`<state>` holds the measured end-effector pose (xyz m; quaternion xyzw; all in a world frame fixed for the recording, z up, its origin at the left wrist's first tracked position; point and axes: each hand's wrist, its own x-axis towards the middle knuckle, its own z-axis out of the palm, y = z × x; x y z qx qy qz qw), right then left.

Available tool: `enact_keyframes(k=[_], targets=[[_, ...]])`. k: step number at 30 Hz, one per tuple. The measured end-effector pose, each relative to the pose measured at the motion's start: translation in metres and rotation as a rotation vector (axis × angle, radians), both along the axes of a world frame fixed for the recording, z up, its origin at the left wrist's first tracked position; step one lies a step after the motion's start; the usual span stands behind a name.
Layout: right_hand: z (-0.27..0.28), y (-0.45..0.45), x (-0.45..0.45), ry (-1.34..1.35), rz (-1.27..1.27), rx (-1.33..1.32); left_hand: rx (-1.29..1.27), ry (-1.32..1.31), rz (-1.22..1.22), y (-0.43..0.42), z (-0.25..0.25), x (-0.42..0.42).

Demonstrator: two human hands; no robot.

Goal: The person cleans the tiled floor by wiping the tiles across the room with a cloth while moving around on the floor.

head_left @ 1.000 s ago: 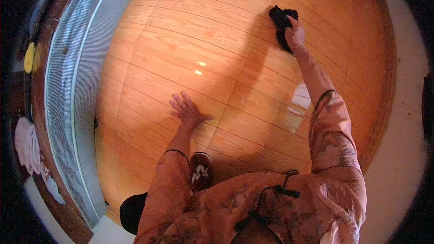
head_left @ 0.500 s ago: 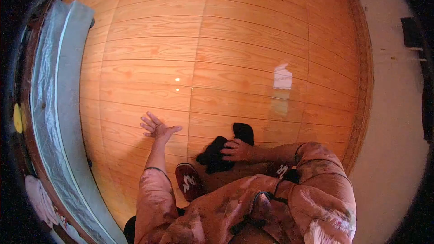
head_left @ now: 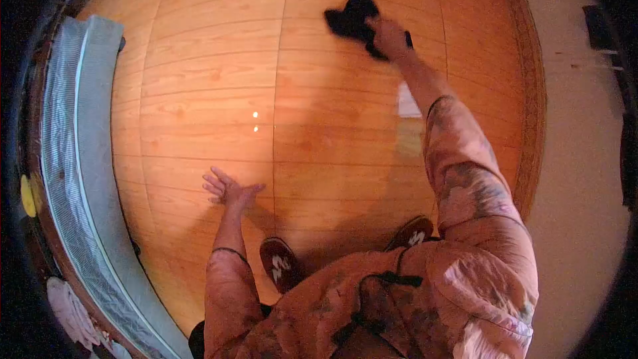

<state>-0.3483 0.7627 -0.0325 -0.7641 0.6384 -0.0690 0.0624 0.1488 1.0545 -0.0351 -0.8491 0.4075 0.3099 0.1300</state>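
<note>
At the upper middle of the view, my right hand presses a black cloth against the wood-patterned floor, my arm stretched far forward. The cloth is bunched, with parts of it showing on both sides of my fingers. My left hand is at the lower left, its fingers spread and nothing in it, just in front of my left shoe. Whether its palm touches the floor cannot be told.
Along the left runs a long grey-blue padded piece with a mesh side. Beyond it lie a yellow object and a pale pink cloth. My right shoe is at lower centre. A pale strip borders the floor on the right.
The black cloth came back near my feet half a second ago and is now far forward again under my right hand. My left hand has stayed spread at the lower left.
</note>
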Motion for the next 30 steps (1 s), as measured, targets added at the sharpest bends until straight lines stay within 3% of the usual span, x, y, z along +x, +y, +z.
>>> enact_keyframes(k=[2, 6, 8, 9, 12, 14, 16, 20, 25, 26, 27, 28, 29, 30], targets=[[0.028, -0.002, -0.003, -0.033, -0.037, -0.271, 0.035, -0.016, -0.007, -0.005, 0.003, -0.007], [0.07, 0.069, 0.008, -0.115, 0.193, -0.408, 0.037, -0.019, -0.018, -0.004, 0.004, -0.006], [0.069, 0.147, 0.022, 0.031, 0.27, -0.316, 0.046, -0.02, -0.017, -0.005, 0.009, -0.008], [0.054, 0.19, 0.021, -0.317, 0.387, -0.311, 0.046, -0.031, -0.013, -0.004, 0.01, -0.009], [0.027, 0.337, 0.023, -0.191, 0.648, 0.141, 0.037, -0.035, -0.012, -0.006, 0.006, -0.01], [0.007, 0.439, 0.018, -0.25, 0.624, 0.254, 0.025, -0.024, 0.007, -0.003, 0.002, -0.006], [0.003, 0.467, -0.002, -0.274, 0.791, 0.252, 0.027, -0.046, -0.002, -0.002, -0.005, -0.002], [-0.019, 0.434, -0.041, -0.216, 0.873, 0.206, 0.049, -0.058, 0.011, -0.005, -0.007, -0.003], [0.001, 0.296, -0.074, -0.017, 0.574, 0.107, 0.075, -0.053, 0.017, -0.007, -0.004, -0.004], [-0.023, 0.267, -0.09, -0.03, 0.577, -0.126, 0.083, -0.049, 0.018, -0.007, -0.002, -0.005], [-0.007, 0.227, -0.089, 0.093, 0.512, 0.018, 0.067, -0.045, 0.011, -0.008, -0.005, -0.004], [-0.047, 0.192, -0.109, 0.098, 0.474, -0.173, 0.049, -0.043, 0.003, -0.006, -0.009, -0.002], [-0.025, 0.158, -0.1, 0.13, 0.345, -0.083, 0.036, -0.041, -0.004, -0.003, -0.011, 0.001], [-0.028, 0.122, -0.1, 0.191, 0.249, -0.169, 0.028, -0.035, -0.002, -0.001, -0.009, 0.001]])
